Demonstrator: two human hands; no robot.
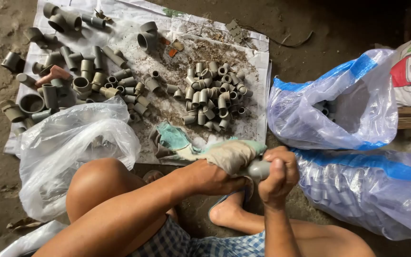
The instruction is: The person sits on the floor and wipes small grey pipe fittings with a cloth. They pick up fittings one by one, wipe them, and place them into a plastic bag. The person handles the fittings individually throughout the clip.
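Far left: mixed grey pipe fittings spread on white sheet, w/ crumpled clear plastic bag below them. Centre: sorted pile of small grey couplings, approx. uniform.

Left hand closed, pressing soiled cloth around one end of grey fitting. Right hand fisted tight on the fitting's other end, thumb on top. Fitting held above the feet, just below sheet edge.

Step in hand, by my reading: wiping the fitting clean. Next move calls for firm right-hand hold while cloth twists round; slip risk low.

Right: two blue-and-clear bags, more fittings inside.
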